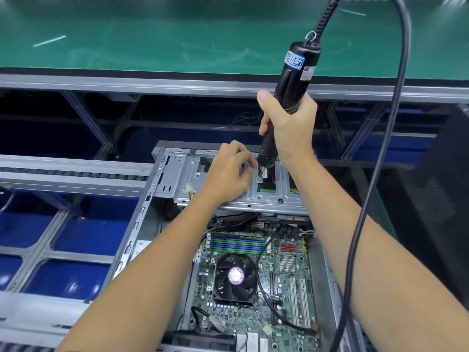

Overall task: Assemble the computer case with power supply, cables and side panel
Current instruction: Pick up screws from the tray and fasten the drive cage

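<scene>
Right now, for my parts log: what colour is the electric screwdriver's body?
Black, seen in the head view: electric screwdriver.

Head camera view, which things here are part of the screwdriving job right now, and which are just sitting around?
In use: electric screwdriver, right hand, left hand, drive bracket, computer case.
Just there: green conveyor belt, blue bins, CPU fan.

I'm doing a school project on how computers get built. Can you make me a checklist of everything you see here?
Surface: grey roller line under the case.
Job's things: open computer case; motherboard with fan; metal bracket.
Clutter: nothing seen.
Grippers: right hand grips electric screwdriver, tip at the bracket; left hand steadies beside it.
Cables: screwdriver cord; black cable across the motherboard.
Surroundings: green conveyor belt; blue bins.
</scene>
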